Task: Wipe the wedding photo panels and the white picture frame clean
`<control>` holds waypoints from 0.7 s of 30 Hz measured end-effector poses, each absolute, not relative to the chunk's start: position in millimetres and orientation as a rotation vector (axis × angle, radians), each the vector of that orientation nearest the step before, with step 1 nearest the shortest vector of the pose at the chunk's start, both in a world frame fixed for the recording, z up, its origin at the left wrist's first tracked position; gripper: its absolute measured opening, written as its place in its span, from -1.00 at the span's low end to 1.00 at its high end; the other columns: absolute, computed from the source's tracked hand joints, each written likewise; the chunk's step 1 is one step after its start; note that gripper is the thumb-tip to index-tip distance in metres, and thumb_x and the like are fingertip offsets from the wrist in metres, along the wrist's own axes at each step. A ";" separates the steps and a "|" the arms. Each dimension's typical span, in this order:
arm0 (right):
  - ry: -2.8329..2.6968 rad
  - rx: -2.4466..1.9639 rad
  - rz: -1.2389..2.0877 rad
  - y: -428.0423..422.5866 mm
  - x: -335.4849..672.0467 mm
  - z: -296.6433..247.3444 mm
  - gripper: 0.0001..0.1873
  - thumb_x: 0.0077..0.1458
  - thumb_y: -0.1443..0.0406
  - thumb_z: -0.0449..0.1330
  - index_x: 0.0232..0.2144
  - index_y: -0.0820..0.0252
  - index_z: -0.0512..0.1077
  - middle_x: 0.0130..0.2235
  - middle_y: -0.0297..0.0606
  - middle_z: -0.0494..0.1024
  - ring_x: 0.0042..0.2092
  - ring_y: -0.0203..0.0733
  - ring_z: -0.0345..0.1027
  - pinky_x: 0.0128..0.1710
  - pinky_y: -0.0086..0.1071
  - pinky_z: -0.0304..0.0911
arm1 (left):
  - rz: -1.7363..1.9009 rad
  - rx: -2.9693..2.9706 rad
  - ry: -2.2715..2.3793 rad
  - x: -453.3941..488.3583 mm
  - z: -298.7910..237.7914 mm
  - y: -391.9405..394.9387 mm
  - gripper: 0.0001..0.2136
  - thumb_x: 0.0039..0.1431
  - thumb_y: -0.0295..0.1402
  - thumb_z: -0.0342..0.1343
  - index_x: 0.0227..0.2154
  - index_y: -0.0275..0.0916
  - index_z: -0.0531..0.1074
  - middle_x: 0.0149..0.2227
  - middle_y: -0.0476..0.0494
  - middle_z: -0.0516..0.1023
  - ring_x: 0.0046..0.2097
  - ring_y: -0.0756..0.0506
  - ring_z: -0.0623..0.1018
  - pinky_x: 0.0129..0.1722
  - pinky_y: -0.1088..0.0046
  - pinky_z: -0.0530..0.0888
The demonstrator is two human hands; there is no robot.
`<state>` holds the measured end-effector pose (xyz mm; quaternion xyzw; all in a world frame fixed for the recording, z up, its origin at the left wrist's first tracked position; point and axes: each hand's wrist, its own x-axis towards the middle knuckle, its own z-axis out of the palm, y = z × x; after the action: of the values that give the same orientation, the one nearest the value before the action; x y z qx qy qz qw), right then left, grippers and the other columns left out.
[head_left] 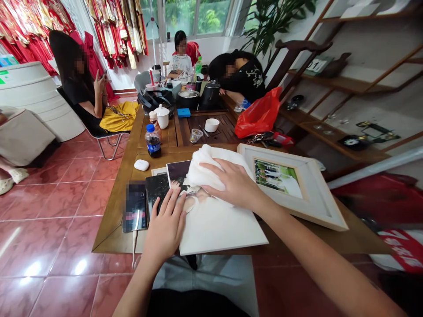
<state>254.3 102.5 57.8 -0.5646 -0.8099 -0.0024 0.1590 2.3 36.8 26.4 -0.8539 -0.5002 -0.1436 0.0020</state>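
A large photo print board (218,224) lies flat on the wooden table (114,207) in front of me. My right hand (231,182) presses a bunched white cloth (205,169) onto the board's upper part, fingers curled over the cloth. My left hand (165,224) lies flat with fingers stretched out on the board's left edge, holding it down. A white picture frame (291,185) with a photo in it lies just right of the board.
A phone (135,211) with a cable lies left of my left hand, and a white earbud case (142,165) beyond it. Farther off stand a cola bottle (153,141), cups, a kettle (210,94) and a red plastic bag (259,114). Three people sit at the far end.
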 end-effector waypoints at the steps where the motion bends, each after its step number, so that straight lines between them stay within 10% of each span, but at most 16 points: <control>1: -2.325 -1.610 -0.001 96.8 255.8 56.8 -0.33 0.29 -0.08 0.06 0.35 -0.05 0.23 0.29 0.00 0.32 0.30 0.20 0.19 0.21 0.13 0.13 | -0.452 -2.676 -1.572 2.4 26.1 36.7 -0.54 0.51 -0.29 -0.23 0.41 -0.12 0.11 0.46 -0.03 0.12 0.47 -0.11 0.13 0.42 0.16 0.16; 21: -2.456 -1.184 -0.075 -18.5 263.7 43.8 -0.20 -0.04 0.17 0.28 0.30 0.01 0.29 0.29 0.00 0.30 0.29 0.24 0.19 0.24 0.17 0.04 | -0.448 -2.695 -1.561 0.9 24.3 37.7 -0.52 0.52 -0.28 -0.25 0.43 -0.12 0.07 0.48 0.01 0.05 0.48 -0.11 0.10 0.44 0.16 0.08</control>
<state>263.7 -18.5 43.8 -0.4249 -0.8812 -0.0269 0.2053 0.9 37.7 24.3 -0.8565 -0.4961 -0.1425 -0.0023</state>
